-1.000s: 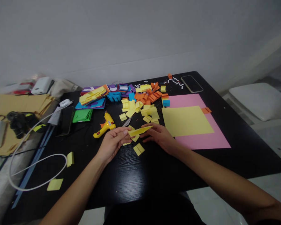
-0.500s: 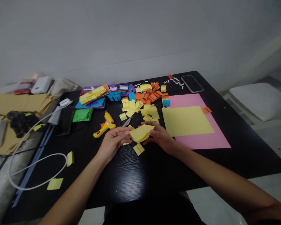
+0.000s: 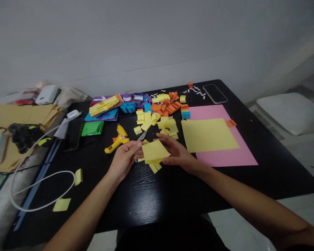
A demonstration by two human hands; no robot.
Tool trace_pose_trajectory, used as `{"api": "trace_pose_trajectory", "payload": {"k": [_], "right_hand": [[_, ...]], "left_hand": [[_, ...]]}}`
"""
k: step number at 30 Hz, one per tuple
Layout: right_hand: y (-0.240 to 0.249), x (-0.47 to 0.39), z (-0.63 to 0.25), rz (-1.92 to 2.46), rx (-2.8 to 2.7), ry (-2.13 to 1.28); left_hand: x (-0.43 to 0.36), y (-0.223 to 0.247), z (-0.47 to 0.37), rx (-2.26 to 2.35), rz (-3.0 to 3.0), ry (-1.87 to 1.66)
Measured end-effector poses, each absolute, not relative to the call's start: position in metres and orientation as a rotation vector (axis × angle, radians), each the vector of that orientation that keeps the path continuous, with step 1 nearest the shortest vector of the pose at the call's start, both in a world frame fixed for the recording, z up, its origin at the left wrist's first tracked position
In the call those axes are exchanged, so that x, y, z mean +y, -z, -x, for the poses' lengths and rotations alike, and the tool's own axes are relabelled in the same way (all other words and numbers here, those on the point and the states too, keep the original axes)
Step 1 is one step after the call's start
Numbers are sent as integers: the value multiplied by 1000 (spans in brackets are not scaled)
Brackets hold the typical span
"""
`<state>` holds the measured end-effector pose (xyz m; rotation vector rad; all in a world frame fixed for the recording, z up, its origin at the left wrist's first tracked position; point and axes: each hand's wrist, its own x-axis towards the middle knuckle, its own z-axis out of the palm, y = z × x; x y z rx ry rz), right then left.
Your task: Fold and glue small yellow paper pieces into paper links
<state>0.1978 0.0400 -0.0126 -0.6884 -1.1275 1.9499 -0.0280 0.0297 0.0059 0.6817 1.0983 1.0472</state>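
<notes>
Fingers holding yellow paper, glue gun label unreadable

Dim, greyish light fell softly on the wall. Pale glare streaked the near side of the black table. The outer edges looked stretched and blurred, softening the white seat; the held yellow paper was clearer.

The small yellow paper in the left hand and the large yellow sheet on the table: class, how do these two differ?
Size: the small yellow paper is much smaller than the large yellow sheet.
Pose: the small paper is held up, tilted, in the left hand, while the large sheet lies flat, mostly over a pink sheet.
Shared: both are yellow.
</notes>
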Motion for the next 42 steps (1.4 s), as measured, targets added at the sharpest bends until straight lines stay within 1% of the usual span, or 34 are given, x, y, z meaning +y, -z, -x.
{"api": "trace_pose_trajectory", "payload": {"k": [12,17,19,23,27,36,42], "right_hand": [[21,41,-199,673,-1157,-1931],[16,42,-196,930,-1180,-1839],[17,44,-195,1031,-1213,-1752],[23,47,-195,1094,-1311,-1526],[25,46,-194,1103,-1316,-1493],[22,42,-189,1114,-1219,-1486],[24,39,-189,1067,-1276,-1355]], "left_hand": [[30,-1,28,1123,-688,-1036],[28,-2,26,1107,-854,-1018],[26,-4,25,1112,-953,-1018],[22,-8,24,1042,-1109,-1002],[19,-4,23,947,-1175,-968],[13,13,20,1155,-1308,-1166],[10,7,22,1281,-1610,-1118]]}}
